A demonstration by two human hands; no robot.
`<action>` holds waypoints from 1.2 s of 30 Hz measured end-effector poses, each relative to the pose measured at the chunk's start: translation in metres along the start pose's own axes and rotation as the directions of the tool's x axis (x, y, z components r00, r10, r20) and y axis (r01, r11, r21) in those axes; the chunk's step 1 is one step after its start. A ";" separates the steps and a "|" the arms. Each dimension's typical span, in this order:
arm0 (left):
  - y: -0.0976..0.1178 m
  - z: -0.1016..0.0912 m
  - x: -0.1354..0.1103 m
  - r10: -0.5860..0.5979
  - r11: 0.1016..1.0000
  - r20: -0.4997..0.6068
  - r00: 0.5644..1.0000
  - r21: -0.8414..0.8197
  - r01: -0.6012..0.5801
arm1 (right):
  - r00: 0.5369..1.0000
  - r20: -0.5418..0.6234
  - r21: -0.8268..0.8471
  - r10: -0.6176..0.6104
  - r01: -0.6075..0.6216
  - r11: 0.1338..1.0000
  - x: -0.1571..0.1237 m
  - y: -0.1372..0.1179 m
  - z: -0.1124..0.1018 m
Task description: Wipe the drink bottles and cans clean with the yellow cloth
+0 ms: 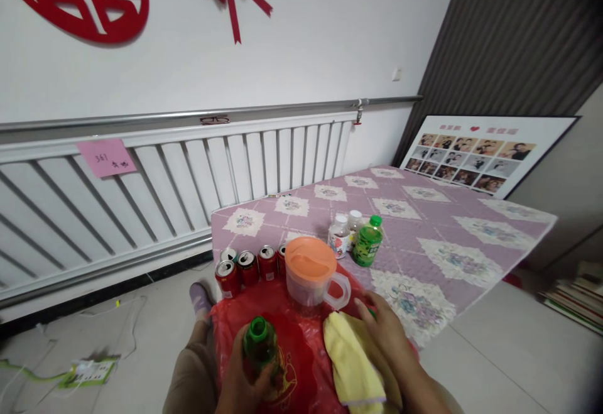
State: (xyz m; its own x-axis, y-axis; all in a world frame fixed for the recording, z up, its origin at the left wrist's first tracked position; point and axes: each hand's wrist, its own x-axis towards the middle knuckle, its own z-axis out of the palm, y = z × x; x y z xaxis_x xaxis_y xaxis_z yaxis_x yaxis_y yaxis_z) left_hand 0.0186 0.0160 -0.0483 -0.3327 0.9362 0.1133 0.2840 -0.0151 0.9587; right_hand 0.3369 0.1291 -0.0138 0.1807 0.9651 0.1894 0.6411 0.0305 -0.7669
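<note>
My left hand (245, 370) is wrapped round an uncapped green plastic bottle (260, 348), upright above the red plastic sheet (254, 307). My right hand (384, 326) lies beside a folded yellow cloth (351, 357), its fingers curled round a small green bottle cap (372, 312), of which only a part shows. Between the hands and a little farther off stands a clear plastic pitcher (304, 291) with an orange lid (311, 258) and its handle to the right. Several opened red drink cans (247, 269) stand in a group left of the pitcher.
Two white-capped clear bottles (338, 238) and a green-capped bottle (367, 244) stand behind the pitcher on a purple floral tablecloth (396, 203). A white radiator (188, 181) runs along the wall. A photo board (475, 156) leans at the far right. A power strip (89, 372) lies on the floor.
</note>
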 end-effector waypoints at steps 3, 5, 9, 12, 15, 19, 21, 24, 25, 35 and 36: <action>-0.002 -0.002 0.001 -0.020 1.000 0.060 0.998 0.013 0.019 | 0.999 0.034 0.154 -0.031 0.026 0.988 -0.003 -0.023 0.002; -0.005 -0.004 0.001 -0.044 0.999 0.060 0.997 0.019 0.043 | 0.998 0.048 0.243 -0.037 0.024 0.970 -0.005 -0.036 0.004; -0.009 -0.005 0.001 -0.034 0.999 0.059 0.998 0.008 0.033 | 0.998 0.059 0.378 -0.026 0.001 0.926 -0.005 -0.050 0.010; -0.011 -0.004 0.002 -0.013 1.000 0.067 0.998 -0.013 0.014 | 0.998 0.061 0.449 -0.010 -0.019 0.893 -0.001 -0.056 0.016; -0.011 -0.003 0.003 0.001 1.000 0.070 0.998 -0.024 0.000 | 0.998 0.052 0.507 0.019 -0.042 0.861 0.005 -0.065 0.022; -0.010 -0.003 0.002 -0.005 0.999 0.115 0.993 -0.044 0.011 | 0.996 0.034 0.572 0.084 -0.089 0.815 0.009 -0.080 0.027; -0.010 -0.003 0.002 -0.010 0.999 0.146 0.989 -0.040 0.016 | 0.993 0.022 0.597 0.117 -0.107 0.795 0.008 -0.087 0.030; -0.009 -0.001 0.002 -0.015 0.999 0.121 0.993 -0.047 0.021 | 0.989 -0.004 0.627 0.150 -0.115 0.771 0.005 -0.096 0.034; -0.009 -0.001 0.002 -0.010 0.999 0.108 0.994 -0.052 0.016 | 0.987 -0.011 0.636 0.159 -0.115 0.763 0.004 -0.098 0.034; 0.006 -0.002 0.002 0.029 0.996 0.091 0.995 -0.088 -0.021 | 0.977 -0.079 0.670 0.196 -0.094 0.736 0.004 -0.118 0.007; 0.007 -0.001 0.002 0.025 0.996 0.083 0.996 -0.088 -0.018 | 0.978 -0.081 0.665 0.192 -0.090 0.741 0.007 -0.120 0.000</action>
State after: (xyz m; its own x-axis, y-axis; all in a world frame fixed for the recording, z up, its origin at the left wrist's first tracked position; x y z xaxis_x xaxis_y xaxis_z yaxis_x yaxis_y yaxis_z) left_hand 0.0187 0.0171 -0.0413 -0.2497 0.9614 0.1153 0.2091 -0.0627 0.9759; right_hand 0.2618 0.1319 0.0795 0.3602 0.9287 0.0881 -0.0369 0.1085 -0.9934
